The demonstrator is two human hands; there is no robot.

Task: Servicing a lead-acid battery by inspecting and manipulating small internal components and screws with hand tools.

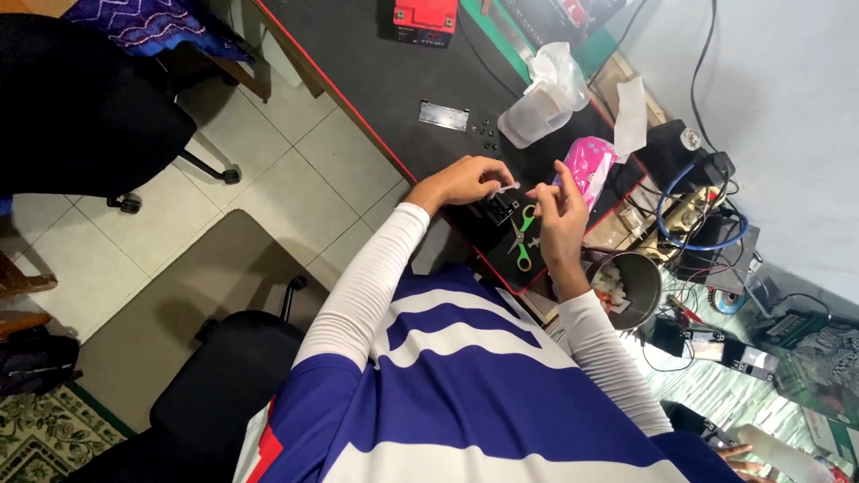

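Together, left hand (465,182) and right hand (559,204) pinch a small white strip (508,188).

Both arms are reaching forward in long white sleeves, elbows bending, forearms converging toward the middle. Left hand (465,182) is hovering palm down, fingers curling, thumb and forefinger pinching together at the tips in a closed grip. Right hand (561,213) is sitting just beside it, raised slightly, wrist cocked, fingers (548,190) bunching inward toward the left fingertips. Hands are near each other, not touching.
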